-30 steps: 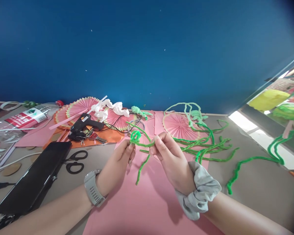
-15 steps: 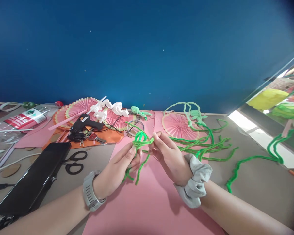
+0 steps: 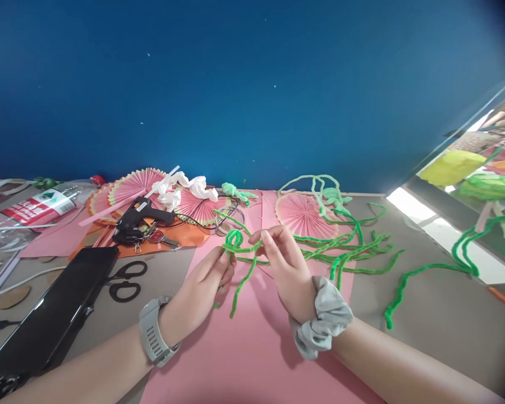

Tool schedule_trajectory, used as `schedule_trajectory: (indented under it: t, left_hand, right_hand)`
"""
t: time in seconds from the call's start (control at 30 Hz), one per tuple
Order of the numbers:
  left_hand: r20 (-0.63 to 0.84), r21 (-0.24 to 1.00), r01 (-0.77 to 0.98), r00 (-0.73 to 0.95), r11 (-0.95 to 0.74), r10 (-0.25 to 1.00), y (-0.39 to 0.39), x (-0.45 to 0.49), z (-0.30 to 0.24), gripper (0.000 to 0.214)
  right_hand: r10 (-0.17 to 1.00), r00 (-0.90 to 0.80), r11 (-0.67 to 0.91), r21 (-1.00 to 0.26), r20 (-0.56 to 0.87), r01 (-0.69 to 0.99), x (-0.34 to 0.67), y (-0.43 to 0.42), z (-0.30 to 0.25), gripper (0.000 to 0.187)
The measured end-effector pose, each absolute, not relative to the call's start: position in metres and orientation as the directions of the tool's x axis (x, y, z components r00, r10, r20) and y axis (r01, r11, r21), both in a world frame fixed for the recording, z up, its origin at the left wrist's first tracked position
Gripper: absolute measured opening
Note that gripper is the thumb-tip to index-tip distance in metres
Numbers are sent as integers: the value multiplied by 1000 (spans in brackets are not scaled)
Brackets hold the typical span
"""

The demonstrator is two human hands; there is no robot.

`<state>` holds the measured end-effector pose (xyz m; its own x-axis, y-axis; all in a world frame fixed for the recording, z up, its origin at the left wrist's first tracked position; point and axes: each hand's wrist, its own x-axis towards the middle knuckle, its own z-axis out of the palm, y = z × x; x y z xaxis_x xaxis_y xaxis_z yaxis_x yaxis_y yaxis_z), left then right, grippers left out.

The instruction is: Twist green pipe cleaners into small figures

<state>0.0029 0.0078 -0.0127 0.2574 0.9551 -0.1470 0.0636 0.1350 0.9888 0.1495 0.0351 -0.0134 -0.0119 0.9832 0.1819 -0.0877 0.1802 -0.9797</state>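
Observation:
Both my hands hold a bright green pipe cleaner (image 3: 238, 247) twisted into a small loop, above a pink paper sheet (image 3: 252, 342). My left hand (image 3: 202, 289), with a grey watch on the wrist, pinches it just below the loop. My right hand (image 3: 284, 269), a grey scrunchie on its wrist, pinches the strand to the right of the loop. Loose green ends hang down between the hands toward the paper.
Several green pipe cleaners (image 3: 353, 252) lie tangled at the right, over a pink paper fan (image 3: 301, 213). More fans (image 3: 138, 182), a black glue gun (image 3: 141, 213), keys, scissors (image 3: 124, 280), a black case (image 3: 54, 311) and a plastic bottle (image 3: 37, 205) sit at the left. A blue wall stands behind.
The hands twisted the pipe cleaner: the loop rose and shifted between them, the left hand dropped slightly, and the right hand moved left and closer to the loop.

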Motion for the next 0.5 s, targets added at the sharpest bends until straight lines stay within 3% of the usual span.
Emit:
schedule_trajectory:
  t: [0.27, 0.4, 0.5]
  left_hand:
    - [-39, 943, 329, 251, -47, 967, 9, 0, -13, 28]
    - [-81, 971, 237, 287, 11, 954, 6, 1, -10, 31]
    - [-149, 988, 92, 344, 124, 927, 5, 3, -9, 33]
  right_hand:
    - [962, -74, 255, -961, 263, -105, 155, 35, -3, 13]
    - [945, -206, 227, -962, 256, -153, 153, 32, -6, 14]
    - [938, -236, 254, -967, 254, -31, 152, 31, -12, 8]
